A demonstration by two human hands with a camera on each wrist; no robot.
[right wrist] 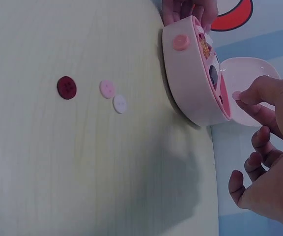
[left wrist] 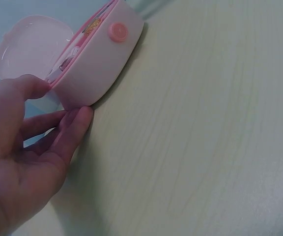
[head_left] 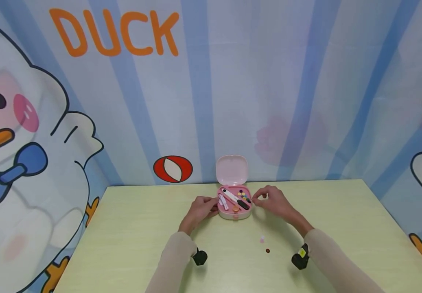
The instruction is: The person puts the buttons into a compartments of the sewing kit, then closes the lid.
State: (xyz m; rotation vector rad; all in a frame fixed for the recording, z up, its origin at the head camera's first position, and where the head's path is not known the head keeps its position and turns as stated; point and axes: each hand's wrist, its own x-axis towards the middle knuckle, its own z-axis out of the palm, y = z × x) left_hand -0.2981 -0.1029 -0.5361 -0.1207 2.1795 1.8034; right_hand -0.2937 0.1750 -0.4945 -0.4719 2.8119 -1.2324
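Observation:
A pink and white sewing box (head_left: pixel 227 216) stands on the table with its lid (head_left: pixel 232 170) raised. Inside lie a seam ripper or similar black-and-white tool (head_left: pixel 235 199), a small white-and-pink tool (head_left: pixel 223 202) and several coloured buttons (head_left: pixel 242 194). My left hand (left wrist: pixel 28 157) grips the box's left side, thumb at the rim and fingers low against the wall. At the right side, my right hand (right wrist: pixel 274 147) pinches a small pink button (right wrist: pixel 237 95) between thumb and index finger, just beside the rim. Its other fingers are loosely bent.
In front of the box, a dark red button (right wrist: pixel 67 87), a pink button (right wrist: pixel 107 89) and a white button (right wrist: pixel 120 104) lie on the pale wooden table (head_left: pixel 141 244). Behind the table hangs a striped blue backdrop (head_left: pixel 229 101) with duck drawings.

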